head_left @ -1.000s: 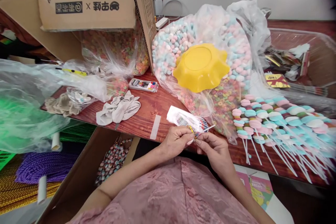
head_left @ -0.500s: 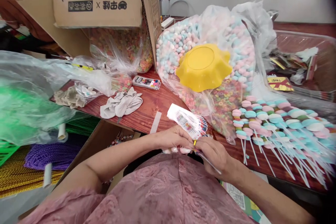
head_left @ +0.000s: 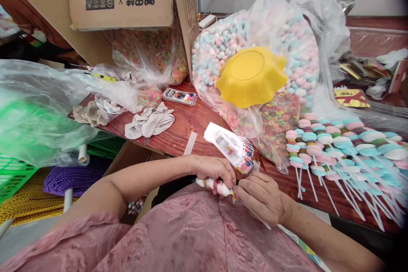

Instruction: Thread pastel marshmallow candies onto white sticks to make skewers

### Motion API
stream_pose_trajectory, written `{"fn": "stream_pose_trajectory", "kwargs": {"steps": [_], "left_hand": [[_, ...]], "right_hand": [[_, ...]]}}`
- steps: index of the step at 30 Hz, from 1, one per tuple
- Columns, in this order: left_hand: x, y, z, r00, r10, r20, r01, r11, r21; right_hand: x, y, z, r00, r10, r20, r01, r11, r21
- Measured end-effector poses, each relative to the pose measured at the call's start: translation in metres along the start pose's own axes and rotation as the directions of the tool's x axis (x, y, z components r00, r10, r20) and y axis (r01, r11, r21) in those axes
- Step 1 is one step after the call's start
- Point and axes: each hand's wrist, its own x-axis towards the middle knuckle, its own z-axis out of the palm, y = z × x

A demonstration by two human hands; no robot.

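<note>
Close to my body, my left hand is closed around a candy skewer of white, pink and dark red marshmallows in clear wrap. A small yellow tie sits at the gathered neck of the wrap, where the fingers of both hands meet. My right hand is closed at that neck, its fingers on the skewer's white stick, which points down to the right. Its fingertips partly hide the tie. Just beyond the hands lies a stack of printed bags.
Finished-looking marshmallow skewers are piled at the right. Behind them stand a big bag of marshmallows, a yellow scalloped bowl and a cardboard box. Grey gloves lie at the table's front edge.
The skewer has tilted and shows more below my left hand, its right end lower. The yellow tie has moved down. My right hand has shifted slightly right and down.
</note>
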Motion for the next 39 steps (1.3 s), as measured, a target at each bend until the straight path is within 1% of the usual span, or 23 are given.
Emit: {"fn": "stream_pose_trajectory", "kwargs": {"steps": [2,5,6,8,10,12,14,17,22,25,29,32,34,36,38,39], "left_hand": [[0.0,0.001,0.001,1.0,0.004,0.004,-0.004,1.0,0.007],[-0.001,0.002,-0.001,0.998,0.041,-0.045,-0.041,0.999,-0.009],[-0.002,0.003,-0.002,0.997,0.051,-0.058,-0.052,0.999,-0.004],[-0.004,0.005,-0.004,0.997,0.059,-0.05,-0.057,0.998,0.028],[-0.006,0.007,-0.004,0.999,0.046,-0.023,-0.045,0.997,0.063],[-0.008,0.008,-0.003,0.999,0.046,-0.018,-0.044,0.996,0.075],[-0.01,0.007,-0.001,0.998,0.054,-0.014,-0.053,0.995,0.09],[-0.011,0.003,0.001,0.997,0.072,0.02,-0.074,0.99,0.117],[-0.008,-0.007,0.001,0.994,0.056,0.095,-0.068,0.989,0.131],[-0.005,-0.012,-0.001,0.992,0.059,0.111,-0.073,0.99,0.123],[-0.002,-0.014,-0.002,0.986,0.076,0.149,-0.095,0.988,0.123],[-0.004,-0.009,-0.008,0.978,0.124,0.169,-0.155,0.971,0.18],[-0.011,0.001,-0.016,0.97,0.187,0.157,-0.224,0.937,0.268],[-0.024,0.014,-0.026,0.961,0.255,0.109,-0.277,0.873,0.402],[-0.042,0.03,-0.031,0.948,0.316,0.047,-0.282,0.758,0.588],[-0.052,0.038,-0.03,0.93,0.367,0.013,-0.273,0.667,0.693]], "right_hand": [[0.0,-0.002,0.002,0.999,0.051,-0.006,-0.051,0.998,-0.023],[-0.002,-0.004,0.006,0.993,0.119,0.012,-0.119,0.992,-0.044],[-0.002,-0.005,0.007,0.992,0.127,0.008,-0.126,0.991,-0.046],[-0.001,-0.006,0.01,0.993,0.121,-0.008,-0.121,0.992,-0.037],[0.001,-0.007,0.012,0.994,0.112,-0.022,-0.112,0.994,-0.009],[0.003,-0.009,0.013,0.993,0.112,-0.029,-0.111,0.993,0.035],[0.004,-0.012,0.012,0.991,0.127,-0.036,-0.124,0.989,0.079],[0.007,-0.016,0.009,0.987,0.153,-0.041,-0.145,0.978,0.147],[0.016,-0.017,0.006,0.992,0.105,0.064,-0.117,0.965,0.234],[0.019,-0.016,0.006,0.992,0.071,0.105,-0.095,0.964,0.248],[0.021,-0.014,0.007,0.984,0.024,0.178,-0.065,0.971,0.228],[0.022,-0.01,0.005,0.967,-0.001,0.255,-0.042,0.986,0.162],[0.024,-0.007,0.002,0.948,-0.024,0.318,-0.008,0.995,0.099],[0.026,-0.005,-0.003,0.931,-0.038,0.363,0.018,0.998,0.058],[0.028,-0.002,-0.008,0.922,-0.029,0.385,0.016,0.999,0.035],[0.029,0.001,-0.009,0.919,-0.014,0.395,0.008,1.0,0.016]]}}
